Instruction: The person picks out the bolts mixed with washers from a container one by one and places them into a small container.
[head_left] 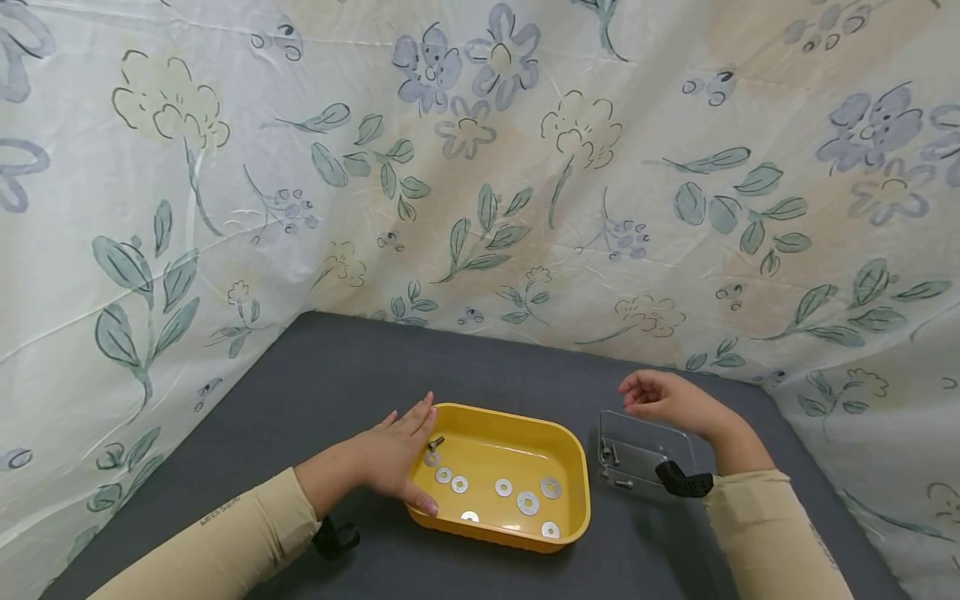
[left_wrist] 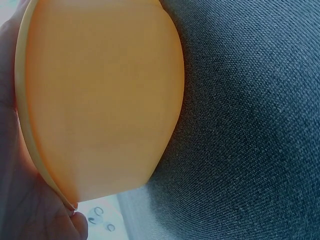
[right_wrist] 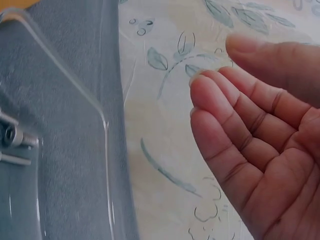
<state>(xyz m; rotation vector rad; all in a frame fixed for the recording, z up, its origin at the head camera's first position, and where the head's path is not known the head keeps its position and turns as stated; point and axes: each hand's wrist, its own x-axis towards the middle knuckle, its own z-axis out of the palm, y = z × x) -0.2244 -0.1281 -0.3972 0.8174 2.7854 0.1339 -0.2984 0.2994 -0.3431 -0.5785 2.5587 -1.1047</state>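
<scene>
My left hand rests along the left end of a yellow tray, its fingers extended and its thumb at the front rim. In the left wrist view that hand lies against the rim beside the tray's outer wall. Inside the tray are several flat washers and one bolt near the left end. My right hand hovers over the back of a clear plastic box. Its fingers bend loosely, with nothing between them, as the right wrist view shows. Several socket-head bolts lie in the clear box.
Both containers stand on a dark grey cloth-covered table, the clear box to the right of the yellow tray. A floral curtain encloses the table at the back and sides. Black straps hang at both wrists.
</scene>
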